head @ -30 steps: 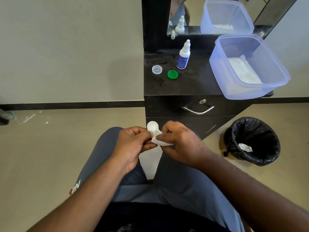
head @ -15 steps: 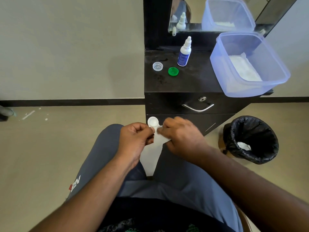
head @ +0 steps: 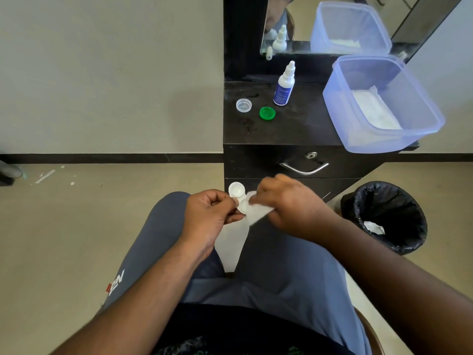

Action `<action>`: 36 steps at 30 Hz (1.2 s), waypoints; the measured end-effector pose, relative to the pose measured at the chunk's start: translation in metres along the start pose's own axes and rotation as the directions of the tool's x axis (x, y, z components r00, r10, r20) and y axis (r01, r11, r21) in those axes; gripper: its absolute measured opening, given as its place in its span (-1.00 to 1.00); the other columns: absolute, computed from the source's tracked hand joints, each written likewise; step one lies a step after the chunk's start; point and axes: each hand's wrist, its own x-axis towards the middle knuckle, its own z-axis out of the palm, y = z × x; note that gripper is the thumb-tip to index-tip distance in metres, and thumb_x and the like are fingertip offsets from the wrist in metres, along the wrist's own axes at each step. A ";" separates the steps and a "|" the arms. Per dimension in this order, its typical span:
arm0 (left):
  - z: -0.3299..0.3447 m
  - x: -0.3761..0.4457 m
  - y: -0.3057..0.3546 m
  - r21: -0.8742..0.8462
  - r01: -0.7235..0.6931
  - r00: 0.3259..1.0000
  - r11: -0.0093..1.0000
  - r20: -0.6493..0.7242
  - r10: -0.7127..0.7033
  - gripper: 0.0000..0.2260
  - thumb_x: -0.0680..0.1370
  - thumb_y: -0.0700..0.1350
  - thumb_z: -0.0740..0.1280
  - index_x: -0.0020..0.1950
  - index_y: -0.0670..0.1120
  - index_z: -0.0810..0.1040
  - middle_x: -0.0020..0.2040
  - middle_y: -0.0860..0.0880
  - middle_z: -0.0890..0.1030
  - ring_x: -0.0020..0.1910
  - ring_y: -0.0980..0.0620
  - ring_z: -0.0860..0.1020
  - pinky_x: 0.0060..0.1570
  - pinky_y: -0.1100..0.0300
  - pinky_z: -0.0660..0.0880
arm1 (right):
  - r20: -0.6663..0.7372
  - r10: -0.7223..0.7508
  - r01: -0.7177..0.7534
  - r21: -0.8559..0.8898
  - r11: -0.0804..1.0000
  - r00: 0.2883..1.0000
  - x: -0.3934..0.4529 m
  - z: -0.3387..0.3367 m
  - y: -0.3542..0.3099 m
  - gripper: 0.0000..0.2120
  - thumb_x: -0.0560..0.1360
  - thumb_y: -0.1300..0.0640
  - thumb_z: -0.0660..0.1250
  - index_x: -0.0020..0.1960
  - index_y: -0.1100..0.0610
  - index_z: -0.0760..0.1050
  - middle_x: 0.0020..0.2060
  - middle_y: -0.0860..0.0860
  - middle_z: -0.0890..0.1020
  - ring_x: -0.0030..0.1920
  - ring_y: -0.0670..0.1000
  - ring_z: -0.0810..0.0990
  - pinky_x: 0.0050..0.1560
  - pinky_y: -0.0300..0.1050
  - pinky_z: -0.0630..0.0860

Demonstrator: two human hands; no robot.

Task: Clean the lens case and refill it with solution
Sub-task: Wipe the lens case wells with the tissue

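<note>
Both hands (head: 212, 211) pinching lens case (head: 239, 197)

**Plain room, dark cabinet at upper right**

Pale grey wall (head: 107, 73) across the upper left, ending in a dark skirting strip (head: 110, 158). Beige floor (head: 64, 226) below, flecked with white near the left edge. Black cabinet (head: 279, 129) at upper centre-right, with a metal drawer handle (head: 303, 168) and lock. Mirror (head: 332, 21) above it. Black-lined bin (head: 389, 216) at right.
</note>
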 end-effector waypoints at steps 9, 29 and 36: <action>-0.010 0.003 0.004 0.040 0.037 0.986 0.999 0.160 -0.043 -0.83 0.46 -0.37 0.33 -0.33 -0.23 0.54 -0.32 -0.14 0.59 -0.35 -0.02 0.63 -0.31 0.13 0.61 | -0.245 -0.007 0.030 0.091 0.995 0.969 0.006 -0.002 -0.001 -0.69 0.45 0.22 0.23 0.13 0.13 0.62 -0.05 0.07 0.61 -0.12 0.11 0.51 -0.17 -0.03 0.48; -0.012 -0.002 0.008 0.161 -0.323 0.946 0.933 0.097 0.310 -0.97 0.46 -0.37 0.38 -0.18 -0.33 0.60 -0.25 -0.30 0.62 -0.31 -0.14 0.61 -0.27 0.10 0.64 | -0.140 0.076 -0.043 0.228 0.973 0.987 0.017 0.002 -0.025 -0.78 0.46 0.20 0.27 -0.03 0.20 0.67 -0.18 0.13 0.63 -0.19 0.13 0.55 -0.27 -0.07 0.46; -0.011 -0.006 0.005 0.276 -0.503 0.860 0.819 0.069 0.505 -0.86 0.39 -0.20 0.38 -0.20 -0.28 0.59 -0.31 -0.21 0.61 -0.31 -0.19 0.54 -0.31 -0.07 0.54 | 0.201 0.633 -0.430 0.873 0.229 0.747 0.021 -0.003 -0.056 -0.86 0.51 0.18 0.37 -0.05 0.27 0.61 -0.20 0.14 0.65 -0.17 0.07 0.64 -0.12 -0.04 0.60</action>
